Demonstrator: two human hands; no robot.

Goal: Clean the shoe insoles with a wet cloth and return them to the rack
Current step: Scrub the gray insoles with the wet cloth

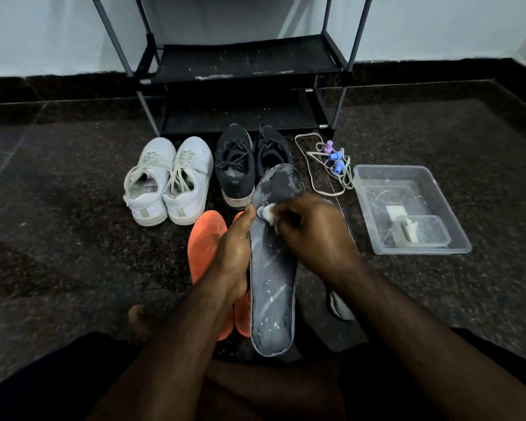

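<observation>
Grey insole (pixel 274 287) ran lengthwise away from us, toe towards black sneakers (pixel 249 165) | our left hand (pixel 234 250) gripped its edge | right hand (pixel 313 235) pinched white cloth (pixel 268 212) | orange insoles (pixel 205 238) lay beneath.

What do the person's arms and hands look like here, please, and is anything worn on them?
Both arms are bare all the way down: no sleeves show on either forearm. The left hand and the right hand carry no gloves, and I can see no watch, ring or bracelet. The only clothing in view is dark fabric over the legs, at the bottom edge.
</observation>
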